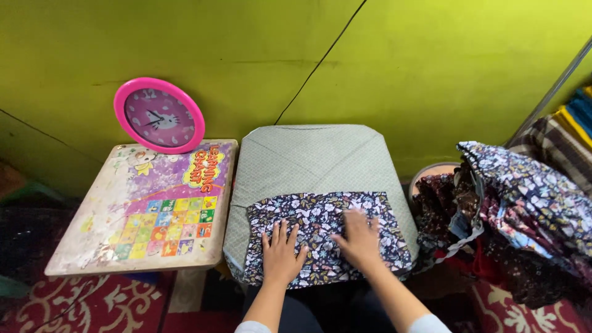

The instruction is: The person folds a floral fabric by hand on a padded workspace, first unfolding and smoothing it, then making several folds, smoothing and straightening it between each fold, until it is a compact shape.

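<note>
A dark blue floral cloth (320, 213) lies folded flat on the near half of a grey padded board (308, 157). My left hand (282, 251) rests palm down on the cloth's near left part, fingers spread. My right hand (359, 237) presses flat on the cloth just to the right, fingers pointing away from me. Neither hand grips anything.
A small low table (92, 240) with a colourful picture chart stands left of the board, with a pink round clock (159, 115) leaning on the green wall behind it. A heap of dark patterned clothes (512, 209) fills the right side. Red patterned carpet (92, 308) lies below.
</note>
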